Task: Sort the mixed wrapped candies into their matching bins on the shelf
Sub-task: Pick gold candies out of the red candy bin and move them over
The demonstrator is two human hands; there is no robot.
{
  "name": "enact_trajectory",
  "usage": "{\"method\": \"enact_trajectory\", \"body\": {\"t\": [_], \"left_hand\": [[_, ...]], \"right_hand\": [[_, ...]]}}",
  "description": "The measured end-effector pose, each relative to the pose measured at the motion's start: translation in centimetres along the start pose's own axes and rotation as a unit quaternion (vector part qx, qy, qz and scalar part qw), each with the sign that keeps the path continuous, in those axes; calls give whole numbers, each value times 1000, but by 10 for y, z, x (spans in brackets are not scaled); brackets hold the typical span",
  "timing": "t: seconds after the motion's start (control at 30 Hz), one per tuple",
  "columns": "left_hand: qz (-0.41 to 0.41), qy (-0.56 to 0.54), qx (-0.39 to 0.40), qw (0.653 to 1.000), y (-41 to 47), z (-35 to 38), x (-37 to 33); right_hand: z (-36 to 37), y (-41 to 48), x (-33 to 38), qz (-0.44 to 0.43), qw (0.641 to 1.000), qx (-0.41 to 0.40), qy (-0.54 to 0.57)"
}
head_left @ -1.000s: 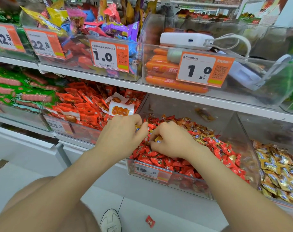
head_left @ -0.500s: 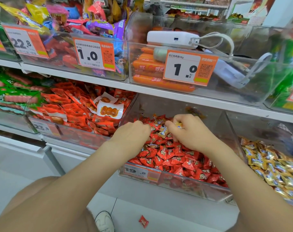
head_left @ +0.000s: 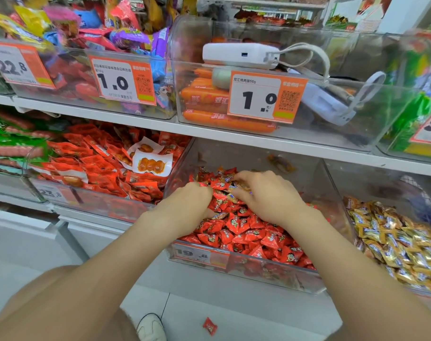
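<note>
A clear bin [head_left: 234, 260] on the lower shelf holds a heap of red wrapped candies [head_left: 246, 232] with a few gold wrapped candies [head_left: 230, 198] mixed in near the back. Both of my hands are inside it. My left hand [head_left: 187, 205] lies knuckles-up on the heap with its fingertips buried among the red candies, so what it holds is hidden. My right hand [head_left: 266, 195] curls its fingers over the mixed patch and pinches a gold candy [head_left: 241, 185]. The bin to the right is full of gold candies [head_left: 394, 242].
A bin of red snack packets [head_left: 99, 168] sits to the left. On the upper shelf are orange sausages [head_left: 209, 119], a white power bank [head_left: 236, 55] with cables, and price tags. One red candy [head_left: 210, 326] lies on the floor near my shoe [head_left: 151, 327].
My right hand lifted a gold candy off the heap, then dropped back onto the mixed patch. My left hand slid slightly forward over the red candies.
</note>
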State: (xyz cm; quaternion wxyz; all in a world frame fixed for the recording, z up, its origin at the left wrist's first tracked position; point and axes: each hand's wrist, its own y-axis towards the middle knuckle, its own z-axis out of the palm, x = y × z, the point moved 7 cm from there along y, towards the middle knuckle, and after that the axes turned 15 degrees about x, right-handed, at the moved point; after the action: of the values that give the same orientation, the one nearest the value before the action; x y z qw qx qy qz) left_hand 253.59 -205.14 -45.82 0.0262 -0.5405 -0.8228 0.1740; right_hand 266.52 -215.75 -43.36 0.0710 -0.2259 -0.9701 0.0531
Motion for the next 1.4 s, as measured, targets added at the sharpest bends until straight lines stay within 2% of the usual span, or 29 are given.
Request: {"method": "enact_trajectory", "body": {"t": [0.13, 0.33, 0.47, 0.57, 0.73, 0.9, 1.0, 1.1, 1.27, 1.4], "left_hand": [[1, -29, -40, 999, -5, -6, 4], [25, -135, -90, 986, -28, -27, -5], [31, -120, -72, 990, -26, -24, -6], [56, -91, -46, 993, -22, -17, -10], [61, -71, -21, 995, -17, -12, -13], [29, -57, -41, 997, -15, -15, -18], [9, -109, -94, 990, -18, -26, -15], [16, -149, -162, 975, -16, -37, -14], [33, -64, -169, 983, 18, -46, -23], [58, 53, -86, 993, 38, -35, -37]], "right_hand": [[8, 9, 5, 14, 998, 58, -17], [-9, -1, -6, -23, 990, 12, 139], [-22, -14, -16, -29, 979, -29, 202], [-22, -19, -28, -27, 973, -29, 229], [-26, -23, -47, 60, 986, -56, 146], [-11, -9, -48, 83, 994, 30, 63], [0, -1, -49, 74, 992, 94, 37], [6, 4, -49, 78, 991, 107, 12], [10, 12, -44, 78, 990, 115, 25], [8, 13, -44, 37, 988, 138, 56]]}}
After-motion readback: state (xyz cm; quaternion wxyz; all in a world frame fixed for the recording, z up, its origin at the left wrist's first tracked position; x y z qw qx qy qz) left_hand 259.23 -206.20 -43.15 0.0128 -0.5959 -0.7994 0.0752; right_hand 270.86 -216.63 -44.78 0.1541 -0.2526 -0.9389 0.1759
